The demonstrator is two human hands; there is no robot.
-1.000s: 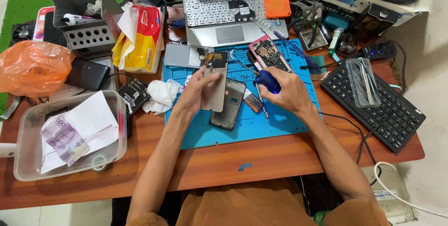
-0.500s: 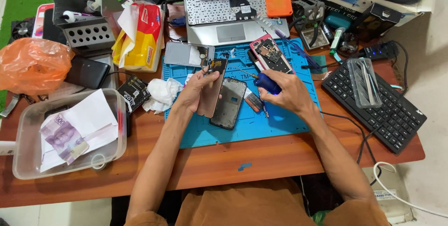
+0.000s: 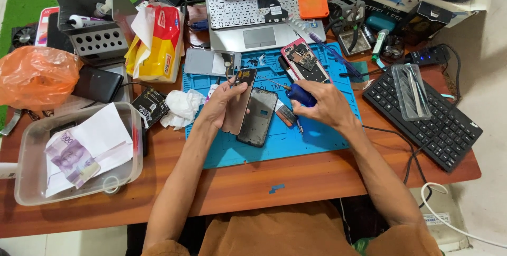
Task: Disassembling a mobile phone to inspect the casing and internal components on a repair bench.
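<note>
The right hand (image 3: 325, 105) hides most of the blue-handled screwdriver (image 3: 300, 95) it grips; the left hand (image 3: 224, 105) clasps a tilted phone panel (image 3: 238, 109).

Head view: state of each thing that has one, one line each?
Left hand: holds the phone panel tilted off the mat.
Right hand: closed on the blue-handled screwdriver.
Dark phone frame: flat on the blue mat.
Opened phone: board exposed.
Laptop: lid open.

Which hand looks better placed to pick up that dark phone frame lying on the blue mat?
Left, probably: the left hand holds a thin panel right beside the frame; the right hand grips a screwdriver.
</note>
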